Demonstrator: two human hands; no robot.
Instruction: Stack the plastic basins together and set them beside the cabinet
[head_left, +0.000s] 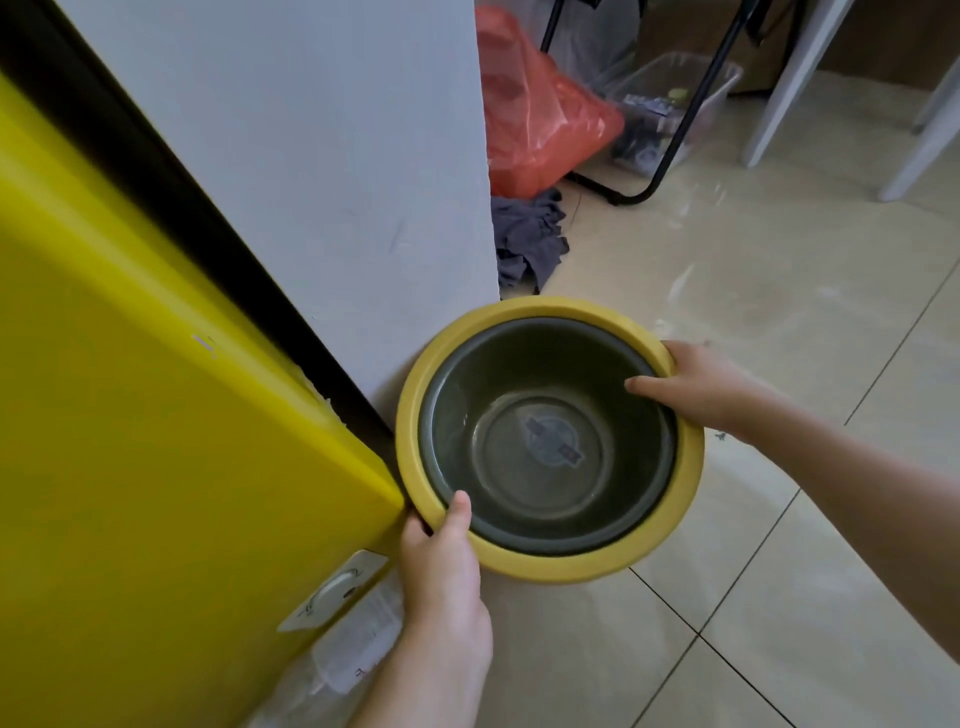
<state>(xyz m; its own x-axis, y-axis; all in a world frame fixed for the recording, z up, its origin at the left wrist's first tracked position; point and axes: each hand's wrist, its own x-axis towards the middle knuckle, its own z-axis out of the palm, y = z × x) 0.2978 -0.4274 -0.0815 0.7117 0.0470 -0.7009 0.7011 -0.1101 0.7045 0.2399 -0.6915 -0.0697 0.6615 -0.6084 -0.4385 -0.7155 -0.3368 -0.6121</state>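
Observation:
A dark grey basin (545, 441) sits nested inside a yellow basin (691, 467), whose broad rim rings it. The stack is held just above or on the tiled floor, against the corner where the yellow cabinet (156, 441) meets a white panel (322, 182). My left hand (441, 571) grips the near-left rim, thumb over the edge. My right hand (696, 384) grips the right rim, thumb reaching inside the grey basin. I cannot tell whether the stack touches the floor.
A grey cloth (524, 239) lies on the floor behind the white panel, with a red plastic bag (535, 114) and a clear plastic box (670, 104) beyond. A black metal frame (675, 140) and white furniture legs (795, 78) stand at the back right. Beige tiled floor (779, 260) spreads to the right.

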